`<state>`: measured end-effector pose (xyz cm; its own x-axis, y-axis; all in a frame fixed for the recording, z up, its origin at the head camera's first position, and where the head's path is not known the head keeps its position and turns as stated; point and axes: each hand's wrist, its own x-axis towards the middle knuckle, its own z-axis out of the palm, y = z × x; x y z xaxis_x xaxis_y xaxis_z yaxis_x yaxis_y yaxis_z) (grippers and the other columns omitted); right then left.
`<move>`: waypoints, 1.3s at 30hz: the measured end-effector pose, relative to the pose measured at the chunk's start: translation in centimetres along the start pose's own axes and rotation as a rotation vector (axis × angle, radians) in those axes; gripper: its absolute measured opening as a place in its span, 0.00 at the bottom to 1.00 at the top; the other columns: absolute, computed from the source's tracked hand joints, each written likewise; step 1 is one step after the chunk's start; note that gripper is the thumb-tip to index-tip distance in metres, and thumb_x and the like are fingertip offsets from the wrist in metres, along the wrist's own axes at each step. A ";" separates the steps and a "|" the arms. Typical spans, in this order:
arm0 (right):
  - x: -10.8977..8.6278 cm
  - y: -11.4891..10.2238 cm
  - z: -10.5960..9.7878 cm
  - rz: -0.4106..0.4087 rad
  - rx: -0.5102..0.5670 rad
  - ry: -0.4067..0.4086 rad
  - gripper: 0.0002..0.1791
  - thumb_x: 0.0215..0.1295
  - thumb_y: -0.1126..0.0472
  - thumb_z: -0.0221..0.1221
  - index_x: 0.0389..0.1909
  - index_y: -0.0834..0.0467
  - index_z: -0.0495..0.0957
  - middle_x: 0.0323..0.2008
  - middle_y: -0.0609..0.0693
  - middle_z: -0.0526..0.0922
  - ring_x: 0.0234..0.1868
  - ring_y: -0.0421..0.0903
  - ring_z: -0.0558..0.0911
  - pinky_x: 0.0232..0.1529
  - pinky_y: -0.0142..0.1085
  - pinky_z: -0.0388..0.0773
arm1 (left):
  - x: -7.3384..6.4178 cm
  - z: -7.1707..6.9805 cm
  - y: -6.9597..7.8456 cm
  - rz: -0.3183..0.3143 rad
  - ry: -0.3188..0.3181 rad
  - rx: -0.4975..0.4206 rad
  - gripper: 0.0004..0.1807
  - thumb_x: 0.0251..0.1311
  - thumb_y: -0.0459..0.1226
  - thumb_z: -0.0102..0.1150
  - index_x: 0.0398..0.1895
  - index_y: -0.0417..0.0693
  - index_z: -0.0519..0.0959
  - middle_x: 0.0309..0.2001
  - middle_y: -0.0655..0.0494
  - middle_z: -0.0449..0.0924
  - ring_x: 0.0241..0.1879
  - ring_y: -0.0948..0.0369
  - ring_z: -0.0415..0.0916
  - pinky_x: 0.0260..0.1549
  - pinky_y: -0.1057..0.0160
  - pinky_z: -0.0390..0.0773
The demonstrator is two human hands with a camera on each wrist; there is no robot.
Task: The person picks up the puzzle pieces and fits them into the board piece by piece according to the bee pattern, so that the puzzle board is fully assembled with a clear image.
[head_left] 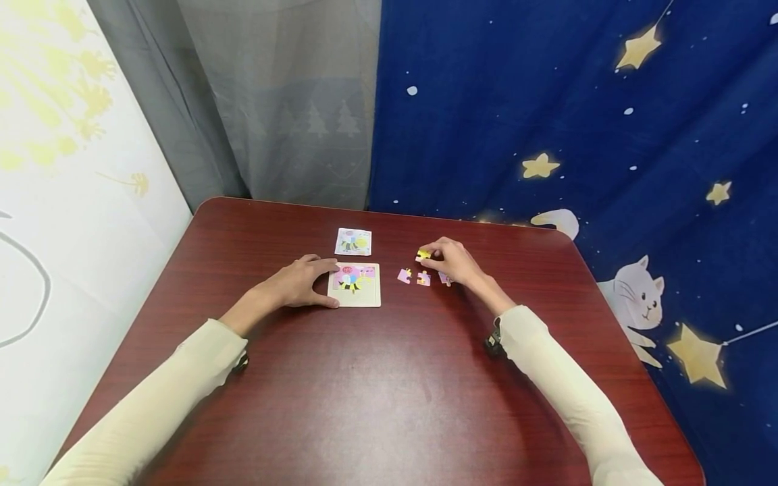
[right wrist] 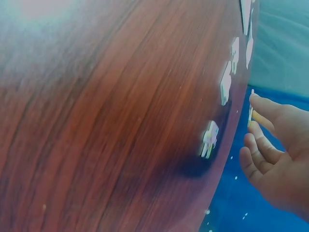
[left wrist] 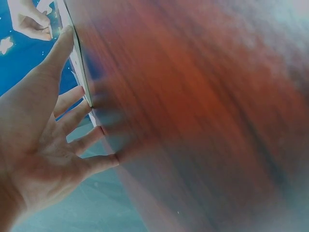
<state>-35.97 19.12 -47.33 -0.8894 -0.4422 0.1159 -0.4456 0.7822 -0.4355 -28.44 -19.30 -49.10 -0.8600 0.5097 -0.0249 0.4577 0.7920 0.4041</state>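
A light square puzzle tray lies on the table, its upper part filled with a pink picture with a striped bee. My left hand rests at its left side, thumb at the near corner and fingers at the far one; in the left wrist view those fingers are spread and fairly straight. To the right, my right hand pinches a yellow puzzle piece between thumb and fingers. The right wrist view shows this piece edge-on, above the table. Loose pink puzzle pieces lie below that hand, one partly hidden by it.
Behind the tray lies a printed picture card with a similar bee. The dark red table ends at a rounded far edge. Grey and blue curtains hang close behind it, and a white patterned cloth hangs at the left.
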 end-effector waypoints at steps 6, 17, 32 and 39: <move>0.1 -1.0 0.3 -0.026 0.003 -0.006 0.19 0.67 0.54 0.71 0.57 0.53 0.87 0.46 0.52 0.84 0.45 0.48 0.80 0.48 0.43 0.77 | 0.0 0.0 0.0 0.001 0.001 -0.002 0.50 0.51 0.63 0.76 0.75 0.51 0.72 0.76 0.50 0.67 0.75 0.41 0.58 0.63 0.32 0.69; 0.4 -2.4 1.2 -0.086 0.027 -0.052 0.17 0.67 0.56 0.71 0.56 0.54 0.88 0.49 0.52 0.85 0.49 0.49 0.82 0.51 0.42 0.78 | -0.1 -0.1 0.0 0.000 0.000 -0.008 0.50 0.51 0.63 0.76 0.75 0.52 0.72 0.76 0.51 0.67 0.76 0.41 0.57 0.63 0.33 0.69; -0.5 -2.8 2.5 -0.208 0.051 -0.130 0.17 0.69 0.56 0.70 0.56 0.54 0.87 0.51 0.49 0.86 0.50 0.48 0.81 0.48 0.40 0.78 | 0.0 0.0 0.0 -0.008 -0.003 -0.012 0.50 0.51 0.64 0.75 0.75 0.53 0.72 0.76 0.51 0.67 0.76 0.41 0.57 0.63 0.32 0.69; -0.7 -3.0 2.9 -0.262 0.020 -0.154 0.17 0.69 0.54 0.69 0.57 0.52 0.87 0.50 0.45 0.86 0.46 0.47 0.79 0.44 0.37 0.76 | 0.0 0.0 0.0 -0.008 -0.003 -0.015 0.50 0.51 0.63 0.76 0.75 0.53 0.72 0.76 0.51 0.67 0.76 0.40 0.57 0.63 0.32 0.68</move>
<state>-33.73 15.78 -48.67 -0.7178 -0.6903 0.0906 -0.6543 0.6244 -0.4267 -28.46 -19.35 -49.10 -0.8629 0.5044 -0.0314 0.4470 0.7909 0.4179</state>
